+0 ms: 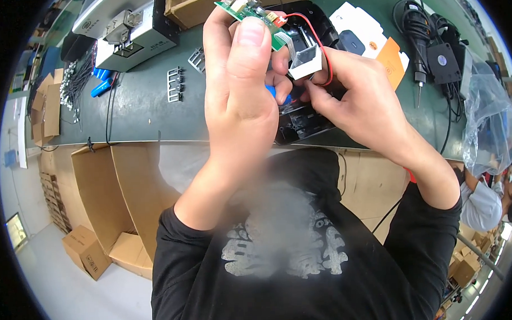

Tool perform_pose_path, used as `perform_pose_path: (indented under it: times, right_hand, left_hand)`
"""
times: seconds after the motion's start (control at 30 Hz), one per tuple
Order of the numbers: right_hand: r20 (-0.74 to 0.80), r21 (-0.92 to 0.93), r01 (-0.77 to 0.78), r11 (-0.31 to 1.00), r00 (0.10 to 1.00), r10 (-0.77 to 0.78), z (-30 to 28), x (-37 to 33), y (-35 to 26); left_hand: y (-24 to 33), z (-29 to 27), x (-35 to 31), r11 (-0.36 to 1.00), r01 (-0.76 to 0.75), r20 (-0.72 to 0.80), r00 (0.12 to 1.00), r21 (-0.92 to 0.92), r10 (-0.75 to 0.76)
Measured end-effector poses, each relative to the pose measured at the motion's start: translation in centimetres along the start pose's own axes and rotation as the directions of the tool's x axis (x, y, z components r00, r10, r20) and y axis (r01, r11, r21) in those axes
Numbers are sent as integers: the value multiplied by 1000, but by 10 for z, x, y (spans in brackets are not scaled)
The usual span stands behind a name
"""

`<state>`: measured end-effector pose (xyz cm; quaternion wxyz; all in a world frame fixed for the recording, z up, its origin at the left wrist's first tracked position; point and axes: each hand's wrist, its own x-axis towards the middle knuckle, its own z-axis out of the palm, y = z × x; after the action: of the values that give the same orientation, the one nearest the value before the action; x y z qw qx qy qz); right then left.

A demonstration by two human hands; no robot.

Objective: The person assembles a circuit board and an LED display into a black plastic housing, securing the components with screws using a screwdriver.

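My left hand [239, 81] is closed on a green circuit board [240, 9], with the thumb pressed on its face and the fingers behind. A red wire [313, 28] loops from the board's connector toward my right hand. A flat ribbon of wires joins the board to a small white-framed display [306, 63], which hangs between my hands. My right hand [358, 86] is closed just below the display, its fingertips pinched; what they hold is hidden. Something blue [286, 99] shows by my left fingers. Under both hands lies a black plastic casing [300, 126], partly covered.
A grey-white machine [145, 42] stands at the far left of the green table [144, 102]. Metal clips [175, 85], blue cylinders [102, 87] and wires lie there. At right are a white-and-orange box [390, 56], a corded screwdriver [419, 69] and a plastic bag [487, 123]. Another person [486, 203] is at far right.
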<state>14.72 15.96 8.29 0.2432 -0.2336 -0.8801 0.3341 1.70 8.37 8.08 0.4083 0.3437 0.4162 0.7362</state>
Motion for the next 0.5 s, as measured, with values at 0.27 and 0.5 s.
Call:
perform_pose_path:
  times: [0.27,0.5]
  right_hand:
    - [21,-25,65,998,998,-64,-1,4,6]
    - [-5,-85,103,991,995,-103,-2,7,8]
  left_hand:
    - [1,1,-2,1000,14,43,999,-8,-13]
    - [2,-3,-2,999,-36,115,993,40,32]
